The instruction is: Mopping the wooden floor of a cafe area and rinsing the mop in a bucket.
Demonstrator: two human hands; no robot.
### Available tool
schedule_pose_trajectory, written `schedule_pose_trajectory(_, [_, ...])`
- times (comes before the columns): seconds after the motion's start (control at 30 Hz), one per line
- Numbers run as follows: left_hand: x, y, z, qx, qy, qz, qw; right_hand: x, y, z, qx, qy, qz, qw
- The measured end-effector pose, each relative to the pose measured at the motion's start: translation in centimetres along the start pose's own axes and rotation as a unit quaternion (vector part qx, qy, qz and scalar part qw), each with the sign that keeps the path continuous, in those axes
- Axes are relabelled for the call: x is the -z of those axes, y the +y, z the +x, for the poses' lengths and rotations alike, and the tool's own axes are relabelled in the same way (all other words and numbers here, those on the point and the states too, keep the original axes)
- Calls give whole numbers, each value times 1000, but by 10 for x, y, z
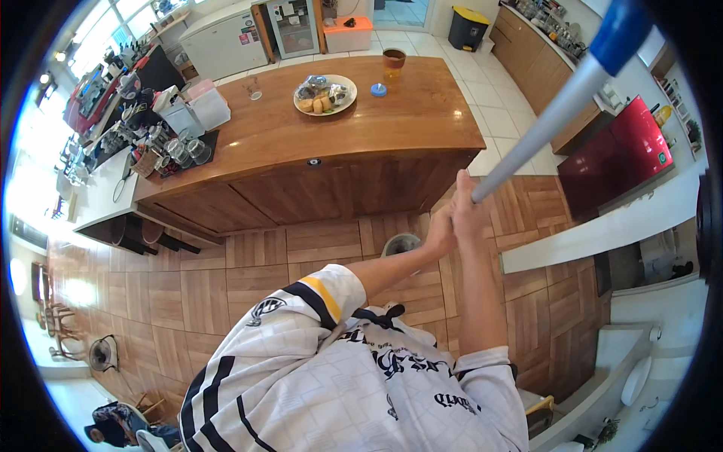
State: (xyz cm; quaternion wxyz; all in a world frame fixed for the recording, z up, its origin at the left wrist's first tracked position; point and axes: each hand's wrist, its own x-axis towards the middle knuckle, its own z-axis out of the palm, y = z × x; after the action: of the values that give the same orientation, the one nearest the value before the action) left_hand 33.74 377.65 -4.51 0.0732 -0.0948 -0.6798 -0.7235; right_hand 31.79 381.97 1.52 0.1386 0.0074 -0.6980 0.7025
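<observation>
My left hand (441,230) and my right hand (467,210) are together, closed around a grey pole (542,121). The pole slants up to the right, close to the camera, and has a blue sleeve (624,37) at its upper end. Its lower part is hidden behind my hands and forearms. On the floor below my left forearm stands a round bucket (401,243), partly covered by the arm.
A wooden island counter (339,133) stands ahead, bearing a plate (344,104) of food, a cup (393,59) and a blue lid (378,89). A white wall edge (593,229) juts in at right, near a red refrigerator (615,158). At lower left are a fan (103,354) and a seated person (116,424).
</observation>
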Motion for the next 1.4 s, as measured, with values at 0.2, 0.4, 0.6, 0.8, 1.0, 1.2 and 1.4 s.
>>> schedule_pose_trajectory(0.2, [27,9,50,-7,-182,22,983,-3,-41,19,18,-122,1,992])
schedule_pose_trajectory(0.4, [27,40,62,-45,-369,-19,928,20,-73,25,-54,-268,87,958])
schedule_pose_trajectory(0.6, [8,-16,4,16,-78,48,996,-1,4,-6,90,99,-46,990])
schedule_pose_trajectory(0.8, [15,-23,44,-52,-233,45,970,10,-41,8,-7,-151,76,986])
schedule_pose_trajectory(1.0, [17,18,54,-75,-408,-88,905,30,-55,15,-26,-287,115,951])
schedule_pose_trajectory(1.2, [9,-25,16,30,-127,3,991,-14,-4,-1,16,132,-49,990])
schedule_pose_trajectory(1.4, [28,7,48,-29,-216,43,975,-10,-60,9,17,-104,23,994])
